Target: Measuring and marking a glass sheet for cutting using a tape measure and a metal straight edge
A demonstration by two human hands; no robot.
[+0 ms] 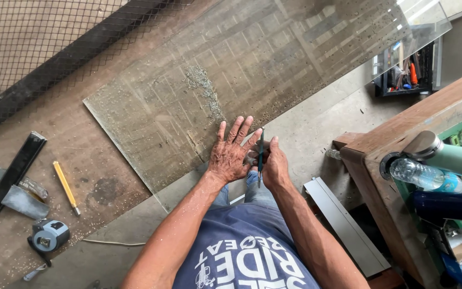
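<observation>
A large clear glass sheet (199, 96) lies flat on a brown workbench (97, 176), dotted with water drops and a patch of fine grit. My left hand (230, 155) presses flat on the sheet's near edge, fingers spread. Right beside it, my right hand (272, 163) grips a slim dark green glass cutter (261, 152), held upright with its tip on the glass edge. The two hands touch at the thumbs.
On the bench at left lie a yellow pencil (66, 187), a grey tape measure (49, 235), a black bar (6, 187) and a cloth scrap. A wooden cabinet (397, 144) with bottles stands at right, a metal strip (343, 225) below, a tool tray (405, 75) beyond.
</observation>
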